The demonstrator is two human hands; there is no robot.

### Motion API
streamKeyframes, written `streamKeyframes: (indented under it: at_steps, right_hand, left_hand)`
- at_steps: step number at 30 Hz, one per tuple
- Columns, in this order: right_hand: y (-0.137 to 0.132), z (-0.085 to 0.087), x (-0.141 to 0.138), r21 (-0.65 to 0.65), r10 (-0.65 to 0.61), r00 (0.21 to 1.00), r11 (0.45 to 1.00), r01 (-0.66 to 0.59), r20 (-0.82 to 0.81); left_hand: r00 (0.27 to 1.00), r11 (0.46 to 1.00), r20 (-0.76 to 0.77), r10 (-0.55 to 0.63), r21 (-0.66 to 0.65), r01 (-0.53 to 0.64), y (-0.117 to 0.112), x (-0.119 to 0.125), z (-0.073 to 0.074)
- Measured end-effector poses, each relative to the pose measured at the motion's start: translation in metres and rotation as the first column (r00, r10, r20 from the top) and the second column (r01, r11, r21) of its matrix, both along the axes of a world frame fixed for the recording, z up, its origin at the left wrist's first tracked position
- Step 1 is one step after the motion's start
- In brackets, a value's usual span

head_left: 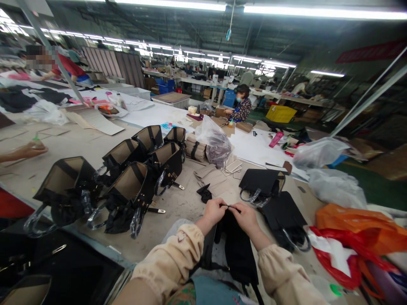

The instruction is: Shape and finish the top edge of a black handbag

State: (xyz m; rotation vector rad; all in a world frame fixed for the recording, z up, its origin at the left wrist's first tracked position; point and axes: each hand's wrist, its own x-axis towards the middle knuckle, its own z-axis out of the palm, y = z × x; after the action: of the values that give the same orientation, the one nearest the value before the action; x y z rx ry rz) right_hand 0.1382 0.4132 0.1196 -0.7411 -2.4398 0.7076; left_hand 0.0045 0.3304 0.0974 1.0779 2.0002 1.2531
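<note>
Both hands meet at the top edge of a piece of black fabric [237, 245] that hangs down toward my lap. My left hand [214, 212] pinches that edge from the left. From the right, my right hand [246, 217] pinches it too, its fingertips almost touching the left ones. Just beyond my hands lies a small crumpled black piece [204, 193]. On the right sit two black handbags, one [262, 182] behind and another [284, 216] nearer, with wrapped handles. Several open black handbags [127, 186] with tan linings stand on the left.
A stack of tan pieces [194, 148] stands beside a clear plastic bag [218, 144]. Orange [359, 224] and red plastic bags [340, 262] lie at right. A co-worker's hand [36, 148] reaches in from the left. Another person [241, 108] sits across the table.
</note>
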Motion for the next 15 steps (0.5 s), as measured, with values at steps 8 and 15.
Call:
streamKeyframes:
  at_steps: [8, 15]
  right_hand:
    - [0.002, 0.000, 0.000, 0.029, -0.011, 1.000, 1.000, 0.011, 0.017]
    - [0.003, -0.002, 0.000, 0.041, -0.007, 1.000, 0.999, 0.006, 0.031]
  left_hand:
    - [0.994, 0.997, 0.077, -0.071, 0.009, 0.071, -0.008, -0.006, -0.003]
    - [0.998, 0.998, -0.044, -0.049, 0.022, 0.050, -0.011, -0.001, 0.004]
